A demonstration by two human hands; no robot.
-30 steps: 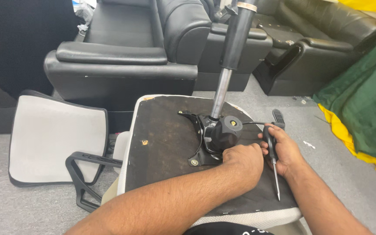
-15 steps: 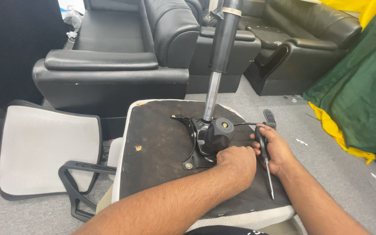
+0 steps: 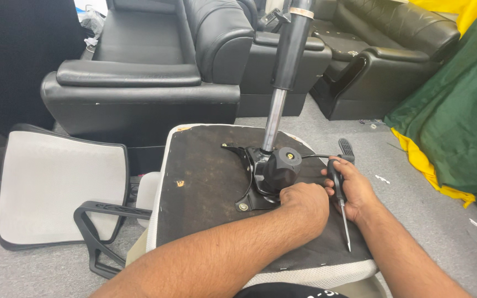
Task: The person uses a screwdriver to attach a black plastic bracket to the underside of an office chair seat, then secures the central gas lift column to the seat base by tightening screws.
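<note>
An upturned office chair seat (image 3: 205, 182) lies in front of me, its dark underside facing up. A black metal mechanism plate (image 3: 260, 176) is fixed at its middle, with a gas cylinder (image 3: 285, 72) rising from it. My left hand (image 3: 305, 204) rests as a closed fist on the near edge of the plate, next to a round black knob (image 3: 282, 165). My right hand (image 3: 351, 190) grips a black-handled screwdriver (image 3: 340, 193) with its tip pointing down toward me, beside the mechanism's lever (image 3: 318, 157).
A white mesh chair back (image 3: 56, 190) with a black armrest (image 3: 103, 229) lies on the grey floor at left. Black leather armchairs (image 3: 155, 77) stand behind the seat. Green and yellow cloth (image 3: 454, 121) is heaped at right.
Only the view has shifted slightly; both hands stay at the mechanism, the screwdriver held the same way.
</note>
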